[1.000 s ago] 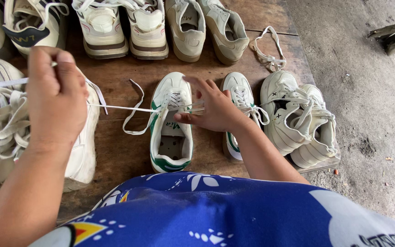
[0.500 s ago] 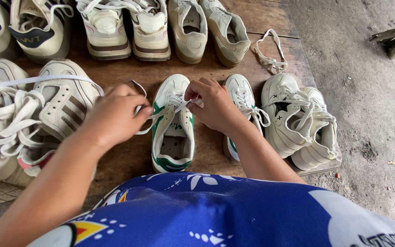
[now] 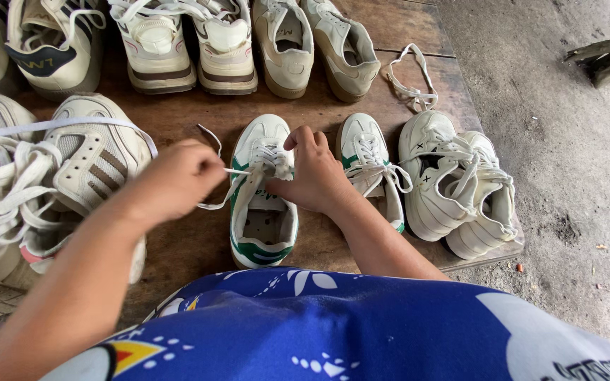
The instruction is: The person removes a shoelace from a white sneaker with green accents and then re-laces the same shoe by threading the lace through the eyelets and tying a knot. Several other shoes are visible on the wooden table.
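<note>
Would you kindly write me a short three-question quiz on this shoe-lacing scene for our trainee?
1. True or false: the left hand pinches a white lace.
2. The right hand rests on which shoe? A) the white and green shoe B) a pink one C) a black boot
3. What lies loose by the board's far right edge?

Key: 1 true. 2 A. 3 A loose lace.

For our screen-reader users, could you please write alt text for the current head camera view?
Two bare hands lace a white sneaker with green trim on a brown wooden platform: the left hand pinches the white lace, the right hand rests on the eyelets. More pale sneakers lie around it.
</note>
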